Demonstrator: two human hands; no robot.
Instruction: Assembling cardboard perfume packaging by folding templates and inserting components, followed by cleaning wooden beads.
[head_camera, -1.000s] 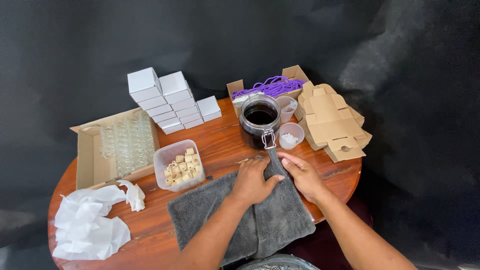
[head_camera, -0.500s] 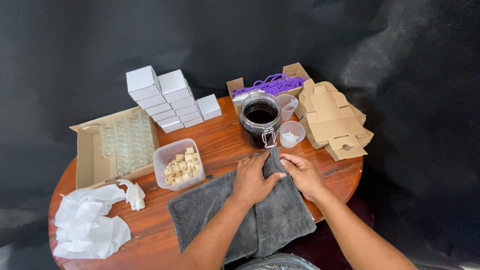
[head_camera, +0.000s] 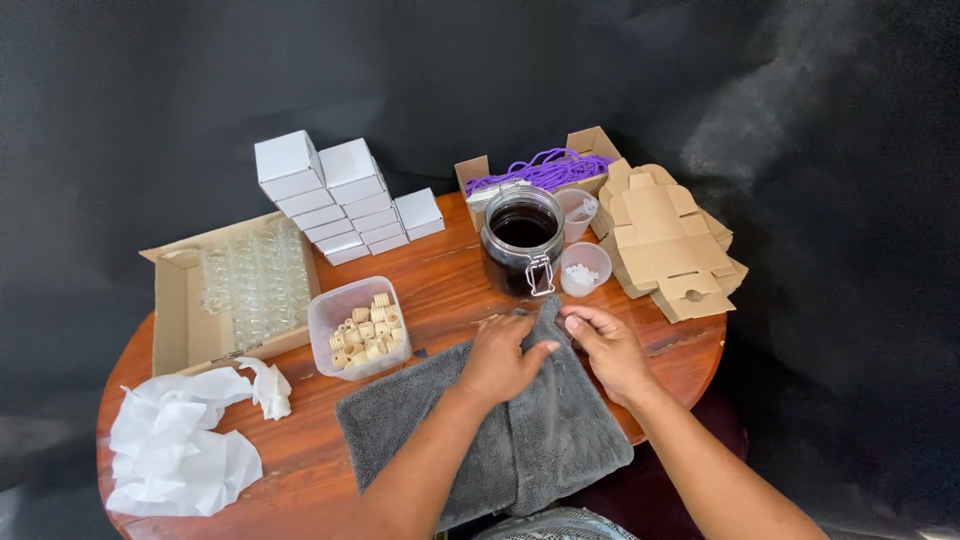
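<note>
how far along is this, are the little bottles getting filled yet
Set out: white boxes stacked, glass bottles in their carton, corks in a tub, flat cartons piled, the jar of dark liquid open. In hand: both hands, left hand and right hand, rest on the grey towel, pinching its top corner. Left: no bottle is out of the carton, and none looks filled or corked.

left hand: palm down, fingers curled | right hand: palm down, fingers bent | forearms converge, hands close together
</note>
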